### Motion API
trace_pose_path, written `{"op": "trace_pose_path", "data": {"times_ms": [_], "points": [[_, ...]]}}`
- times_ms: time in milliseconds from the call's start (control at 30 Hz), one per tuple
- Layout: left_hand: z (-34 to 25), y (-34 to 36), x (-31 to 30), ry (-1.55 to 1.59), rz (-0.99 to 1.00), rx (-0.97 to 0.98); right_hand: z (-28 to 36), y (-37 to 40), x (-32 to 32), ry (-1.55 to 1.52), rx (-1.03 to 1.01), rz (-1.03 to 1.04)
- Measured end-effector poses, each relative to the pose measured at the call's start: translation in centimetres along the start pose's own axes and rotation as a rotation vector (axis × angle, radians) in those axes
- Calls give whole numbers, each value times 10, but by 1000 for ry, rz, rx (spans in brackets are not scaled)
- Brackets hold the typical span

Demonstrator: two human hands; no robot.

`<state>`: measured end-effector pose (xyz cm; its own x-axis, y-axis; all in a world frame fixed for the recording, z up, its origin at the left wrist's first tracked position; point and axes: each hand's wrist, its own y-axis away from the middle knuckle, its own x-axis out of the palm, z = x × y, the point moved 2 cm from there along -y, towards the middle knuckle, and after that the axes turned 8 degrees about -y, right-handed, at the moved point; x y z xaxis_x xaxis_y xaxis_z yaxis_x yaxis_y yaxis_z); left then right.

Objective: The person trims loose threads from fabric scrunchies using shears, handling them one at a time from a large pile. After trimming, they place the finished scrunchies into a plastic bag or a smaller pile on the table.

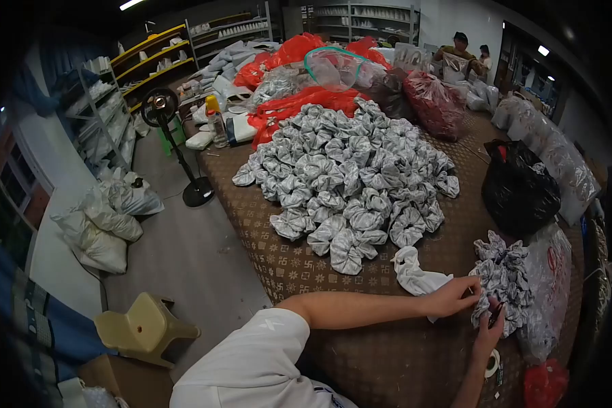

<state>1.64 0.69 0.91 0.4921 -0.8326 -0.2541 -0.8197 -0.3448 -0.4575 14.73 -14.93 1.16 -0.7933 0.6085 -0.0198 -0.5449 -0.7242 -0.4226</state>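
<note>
At the right side of the table, my left hand [453,297] has its fingers closed on the edge of a grey patterned scrunchie [481,304]. Just below and to the right, my right hand [489,329] is closed around a small dark looped tool [496,313], possibly scissors; its tip is hidden. Both hands are close together at the near edge of a small heap of grey scrunchies [502,272]. A white cloth [416,272] lies beside and partly under my left wrist. The large pile of matching scrunchies [350,170] spreads across the middle of the table.
A black plastic bag [520,187] and a clear plastic bag [547,285] flank the small heap. A tape roll [491,364] lies near my right forearm. Red bags [306,109] are piled behind. A fan [197,190] and a stool [143,326] stand left. Two people are far back.
</note>
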Motion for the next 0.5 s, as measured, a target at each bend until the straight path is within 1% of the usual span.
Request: {"op": "trace_pose_path", "data": {"times_ms": [67,100,133,200,233,267,333,367,433,467,500], "points": [[-20,18,2,222,7,-107,-3,8,-5,55,81,-17],[-17,50,11,252,-11,-234,-19,40,2,45,156,-56],[-8,48,13,245,-8,-230,-21,36,7,41,149,-60],[3,41,16,-148,-22,136,-19,31,8,40,272,-60],[-2,39,15,63,117,-58,-12,33,17,0,225,-125],[-7,39,15,66,121,-62,-7,33,18,1,230,-129],[-6,40,13,58,8,-243,3,35,17,-273,349,-117],[-7,40,14,57,8,-247,7,36,24,-275,353,-117],[-8,41,12,-246,-118,-191,23,37,40,73,18,-7],[-8,40,11,-245,-117,-193,27,35,39,74,21,-7],[-10,38,9,-223,-150,-126,28,34,36,82,170,-1]]}}
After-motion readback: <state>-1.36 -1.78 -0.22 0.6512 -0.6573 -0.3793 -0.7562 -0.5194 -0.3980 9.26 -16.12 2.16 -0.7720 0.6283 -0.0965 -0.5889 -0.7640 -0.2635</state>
